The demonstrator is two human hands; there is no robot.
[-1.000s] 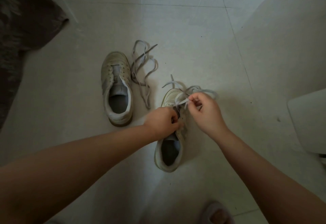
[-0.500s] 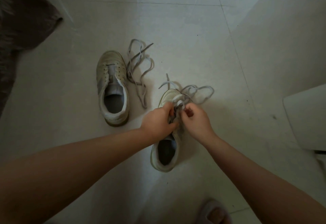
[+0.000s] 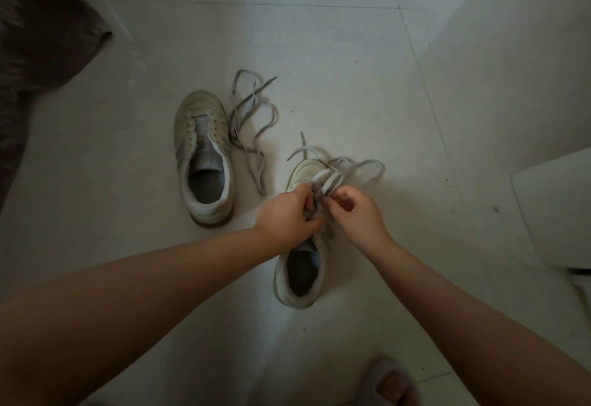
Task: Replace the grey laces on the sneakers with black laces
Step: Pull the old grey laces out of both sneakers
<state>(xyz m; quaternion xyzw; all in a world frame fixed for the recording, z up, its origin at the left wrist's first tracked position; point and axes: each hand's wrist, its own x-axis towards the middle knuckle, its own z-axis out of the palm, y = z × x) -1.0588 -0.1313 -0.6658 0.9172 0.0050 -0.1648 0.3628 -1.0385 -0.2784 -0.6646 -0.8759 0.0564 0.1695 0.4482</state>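
Unlacing the second sneaker (image 3: 299,264) on the tiled floor (image 3: 319,53), a left hand (image 3: 286,213) and right hand (image 3: 358,213) are pinching its grey lace (image 3: 329,180); the first sneaker (image 3: 203,156) is lying stripped beside its removed lace (image 3: 252,124), black laces nowhere showing.

right hand (image 3: 358,213): now down at the right sneaker's (image 3: 302,245) eyelets, no longer lifted
grey lace (image 3: 329,181): slack loops lie lower over the toe
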